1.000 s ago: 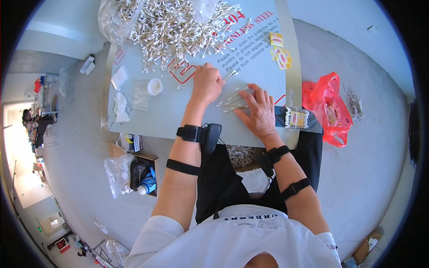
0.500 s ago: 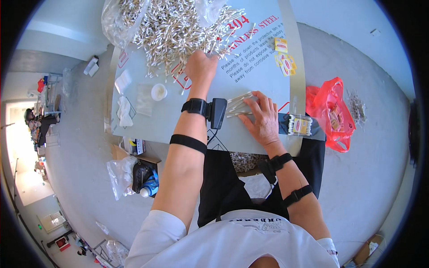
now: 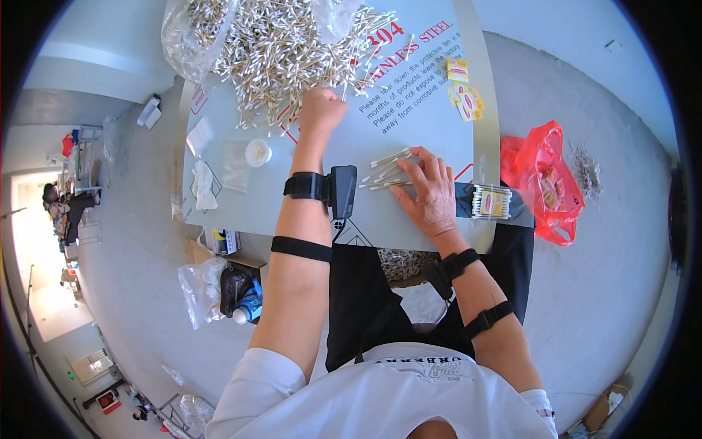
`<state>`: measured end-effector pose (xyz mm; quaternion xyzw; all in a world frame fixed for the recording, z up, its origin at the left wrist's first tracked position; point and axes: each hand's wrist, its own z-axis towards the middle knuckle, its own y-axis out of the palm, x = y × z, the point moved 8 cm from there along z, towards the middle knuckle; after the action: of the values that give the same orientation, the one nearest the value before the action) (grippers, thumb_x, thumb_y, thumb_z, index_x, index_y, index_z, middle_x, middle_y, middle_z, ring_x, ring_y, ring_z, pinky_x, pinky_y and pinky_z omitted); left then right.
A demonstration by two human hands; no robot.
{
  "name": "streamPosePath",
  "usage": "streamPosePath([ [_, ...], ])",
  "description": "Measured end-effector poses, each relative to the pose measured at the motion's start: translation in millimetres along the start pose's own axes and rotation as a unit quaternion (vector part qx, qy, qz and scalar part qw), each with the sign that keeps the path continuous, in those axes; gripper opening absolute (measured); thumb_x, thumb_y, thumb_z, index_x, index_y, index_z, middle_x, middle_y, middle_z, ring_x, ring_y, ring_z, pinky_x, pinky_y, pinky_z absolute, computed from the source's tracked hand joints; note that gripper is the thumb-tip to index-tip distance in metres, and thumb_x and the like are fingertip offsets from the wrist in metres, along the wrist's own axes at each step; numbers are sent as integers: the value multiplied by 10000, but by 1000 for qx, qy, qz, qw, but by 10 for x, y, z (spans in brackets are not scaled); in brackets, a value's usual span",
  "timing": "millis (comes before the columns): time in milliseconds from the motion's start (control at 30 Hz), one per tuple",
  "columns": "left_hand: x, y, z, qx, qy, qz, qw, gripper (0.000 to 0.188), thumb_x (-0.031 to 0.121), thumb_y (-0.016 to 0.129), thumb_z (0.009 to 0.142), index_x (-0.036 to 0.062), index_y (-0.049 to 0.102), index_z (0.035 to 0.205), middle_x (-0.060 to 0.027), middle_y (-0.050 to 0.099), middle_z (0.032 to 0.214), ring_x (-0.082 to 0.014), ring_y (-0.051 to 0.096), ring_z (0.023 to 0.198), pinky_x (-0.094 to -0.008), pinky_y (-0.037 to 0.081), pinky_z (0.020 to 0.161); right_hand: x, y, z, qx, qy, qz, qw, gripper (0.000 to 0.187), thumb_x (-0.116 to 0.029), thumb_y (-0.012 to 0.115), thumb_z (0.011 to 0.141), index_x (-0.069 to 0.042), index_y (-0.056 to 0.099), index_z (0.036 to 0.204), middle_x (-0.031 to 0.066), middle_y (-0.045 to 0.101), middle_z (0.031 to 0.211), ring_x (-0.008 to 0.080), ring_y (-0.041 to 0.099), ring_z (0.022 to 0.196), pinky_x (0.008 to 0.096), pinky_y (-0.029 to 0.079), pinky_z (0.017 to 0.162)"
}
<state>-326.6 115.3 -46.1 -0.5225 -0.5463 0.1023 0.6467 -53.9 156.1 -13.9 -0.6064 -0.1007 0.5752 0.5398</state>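
A large heap of loose cotton swabs covers the far part of the table. At the heap's near edge my left hand is closed, its fingers curled under; what they hold, if anything, is hidden. My right hand lies near the table's front edge, thumb and fingers pinching a small fan of cotton swabs that points left. Just right of that hand is a clear packet of cotton swabs with a yellow card. A round white tub stands left of my left forearm.
Yellow cards lie at the table's right edge. A red plastic bag hangs beyond that edge. Folded white tissue and clear film lie at left. Clear bags flank the heap. Below stands an open box.
My left hand and forearm have moved slightly left along the heap's edge. The swabs at my right hand now reach a little farther left; that hand has barely moved.
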Motion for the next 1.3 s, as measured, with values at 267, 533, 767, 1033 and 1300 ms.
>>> streamPosePath([
  [267, 39, 8, -206, -100, -15, -292, 951, 52, 9, 678, 706, -11, 650, 666, -80, 642, 639, -101, 565, 514, -300, 407, 438, 5, 22, -10, 5, -6, 0, 1000, 421, -243, 737, 752, -118, 612, 1134, 85, 498, 1275, 289, 510, 1092, 432, 400, 903],
  [533, 165, 225, -607, -184, 87, 72, 976, 70, 103, 673, 722, 49, 688, 764, -152, 664, 725, -297, 650, 670, -396, 497, 629, 11, 15, -1, 2, 2, 2, 1000, 426, -239, 738, 745, -124, 614, 1136, 79, 501, 1274, 286, 511, 1094, 428, 401, 901],
  [767, 677, 345, -840, -258, 182, -4, 949, 73, 87, 647, 734, 59, 667, 799, -179, 661, 786, -360, 652, 787, -438, 510, 684, 64, -16, -22, 12, 1, -8, 1000, 422, -239, 740, 744, -124, 622, 1132, 77, 504, 1274, 282, 515, 1091, 428, 398, 903],
  [1033, 559, -222, -195, 92, 249, 118, 957, 222, 2, 583, 771, 116, 685, 932, -165, 632, 903, -368, 629, 872, -461, 495, 738, 33, 21, -21, -5, 1, 8, 1000, 440, -228, 739, 757, -122, 606, 1162, 80, 502, 1267, 278, 510, 1093, 426, 393, 914],
  [1300, 690, -203, -127, 90, 303, 161, 935, 232, -37, 563, 755, 130, 670, 874, -130, 584, 851, -341, 616, 854, -458, 484, 707, 24, -17, -5, 12, 3, 8, 1000, 546, -229, 741, 762, -108, 542, 1256, 81, 504, 1267, 285, 509, 1105, 416, 398, 916],
])
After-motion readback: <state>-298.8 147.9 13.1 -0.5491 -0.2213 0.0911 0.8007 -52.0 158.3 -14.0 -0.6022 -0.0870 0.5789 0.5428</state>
